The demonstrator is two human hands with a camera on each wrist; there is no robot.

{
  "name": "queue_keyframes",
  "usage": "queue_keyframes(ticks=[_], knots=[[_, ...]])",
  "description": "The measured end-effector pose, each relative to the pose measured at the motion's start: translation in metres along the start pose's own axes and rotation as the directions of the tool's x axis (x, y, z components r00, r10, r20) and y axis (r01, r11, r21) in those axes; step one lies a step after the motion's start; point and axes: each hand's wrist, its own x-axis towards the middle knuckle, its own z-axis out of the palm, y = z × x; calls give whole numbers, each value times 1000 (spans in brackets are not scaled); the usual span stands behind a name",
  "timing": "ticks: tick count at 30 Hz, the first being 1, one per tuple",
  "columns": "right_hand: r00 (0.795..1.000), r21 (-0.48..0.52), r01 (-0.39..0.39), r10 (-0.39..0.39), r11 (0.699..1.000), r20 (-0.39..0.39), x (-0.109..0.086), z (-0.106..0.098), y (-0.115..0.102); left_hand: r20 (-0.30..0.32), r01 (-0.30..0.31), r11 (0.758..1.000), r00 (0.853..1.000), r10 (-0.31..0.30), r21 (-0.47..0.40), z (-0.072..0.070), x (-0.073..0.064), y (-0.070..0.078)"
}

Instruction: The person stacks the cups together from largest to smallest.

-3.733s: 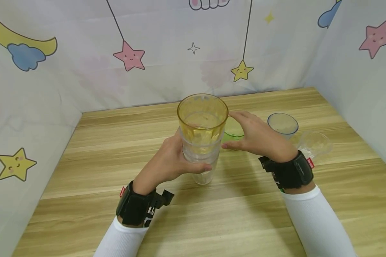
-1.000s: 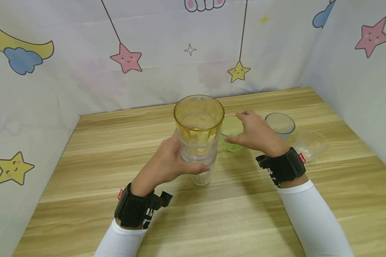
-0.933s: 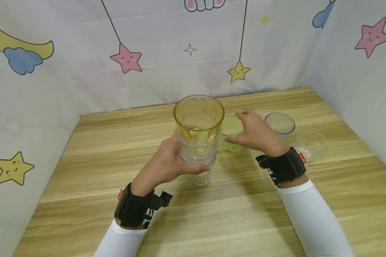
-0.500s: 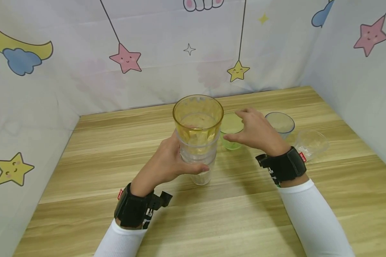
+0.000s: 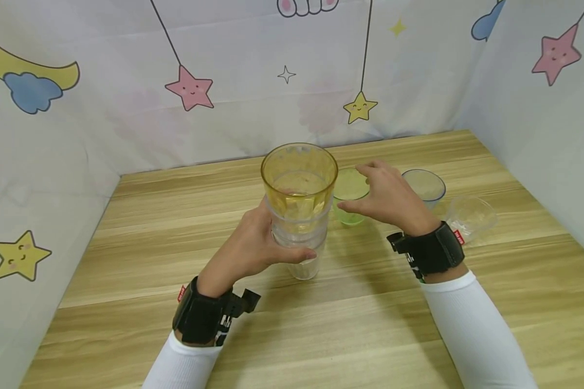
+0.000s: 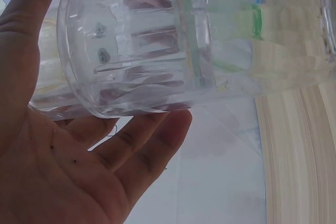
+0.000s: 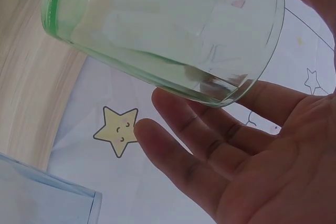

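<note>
R hand (image 5: 391, 200): fingers (image 7: 184, 119) pinching green cup (image 5: 347, 189) nr rim, cup approx. upright, just R of stack. L hand (image 5: 253, 246) wraps clear cup stack (image 5: 306, 235), axis vert., amber cup (image 5: 299, 200) atop. Blue-rimmed cup (image 5: 423, 185), clear cup (image 5: 473, 213) further R on bench (image 5: 321, 335).

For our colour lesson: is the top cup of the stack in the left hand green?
No, the top cup above the left hand is yellow.

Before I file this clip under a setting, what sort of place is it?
Probably a makeshift recording booth: a wood-grain tabletop, white sheeting printed with stars along its back and sides, and black straps on both wrists.
</note>
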Motion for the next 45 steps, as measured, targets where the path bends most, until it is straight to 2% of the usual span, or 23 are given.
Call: queue_keyframes(ticks=[9, 32, 40, 45], knots=[[1000, 3, 7, -7, 1000, 2, -1, 0, 0, -1, 6, 1000, 1000, -6, -3, 1, 0, 0], [998, -8, 16, -16, 1000, -55, -5, -8, -6, -4, -2, 1000, 1000, 2, 2, 0, -1, 0], [989, 22, 49, -45, 999, -140, -9, -11, -12, -2, -11, 1000, 1000, 11, -11, 0, -1, -1], [966, 50, 114, -98, 992, -240, -12, -14, -16, -1, -11, 1000, 1000, 11, -15, 1, 0, -2]])
